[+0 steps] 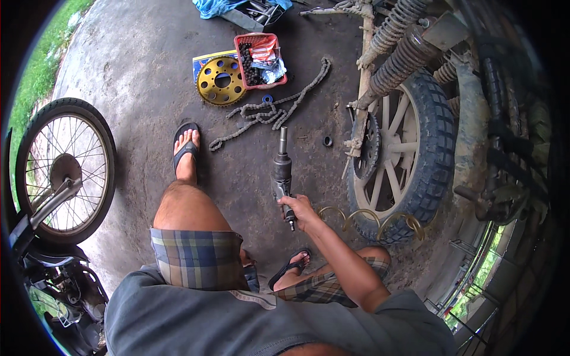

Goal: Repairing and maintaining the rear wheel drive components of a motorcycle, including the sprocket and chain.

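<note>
- Grips one grey air tool (281,168) in the right hand (301,211), with fingers closed round the handle; aims its long nose forward, over the floor (154,77).
- Cannot make out the left hand; cannot tell open from closed.
- Can count two dark sandals (184,149), one on each foot.
- Ahead of the nose, shows one tangle of chain (323,71), with lengths hard to count, and one small blue ring (267,98) beside it.
- Right of the tool, shows one small black ring (327,141) on the floor.
- Farther ahead, can count one gold sprocket (206,83) partly over one blue-and-yellow sheet (199,61), just beside one red basket (286,78) of dark pieces and packets.
- Beyond, can see one metal toolbox (240,21) with several tools, near blue cloth (211,7).
- To the right, includes one knobbly-tyred wheel (442,148), one dark sprocket (372,147), at least two coil springs (406,58) and one coiled hose (417,228).
- To the left, includes one wire-spoked wheel (109,160).
</note>
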A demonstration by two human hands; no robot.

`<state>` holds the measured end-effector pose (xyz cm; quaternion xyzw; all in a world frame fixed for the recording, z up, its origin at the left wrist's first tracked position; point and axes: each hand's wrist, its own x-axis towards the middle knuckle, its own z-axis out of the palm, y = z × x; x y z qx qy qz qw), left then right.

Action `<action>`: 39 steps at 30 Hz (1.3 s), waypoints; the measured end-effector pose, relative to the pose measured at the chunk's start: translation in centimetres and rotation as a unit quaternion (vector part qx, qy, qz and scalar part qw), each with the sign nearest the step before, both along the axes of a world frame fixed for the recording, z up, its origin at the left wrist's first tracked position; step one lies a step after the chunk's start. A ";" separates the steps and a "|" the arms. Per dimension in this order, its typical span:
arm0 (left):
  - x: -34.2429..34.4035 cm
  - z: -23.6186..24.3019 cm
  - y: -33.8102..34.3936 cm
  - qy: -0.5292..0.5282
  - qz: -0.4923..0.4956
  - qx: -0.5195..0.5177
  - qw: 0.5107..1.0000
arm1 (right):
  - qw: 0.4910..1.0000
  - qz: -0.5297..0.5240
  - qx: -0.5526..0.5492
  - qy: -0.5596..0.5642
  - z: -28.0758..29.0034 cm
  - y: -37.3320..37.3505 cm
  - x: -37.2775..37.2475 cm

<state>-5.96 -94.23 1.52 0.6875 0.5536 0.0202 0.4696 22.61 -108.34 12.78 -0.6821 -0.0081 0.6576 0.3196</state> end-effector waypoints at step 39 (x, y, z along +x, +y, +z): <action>0.9 2.1 26.9 -0.060 -0.033 0.054 0.996 | 0.872 0.211 -0.116 -0.427 -13.0 5.4 -0.1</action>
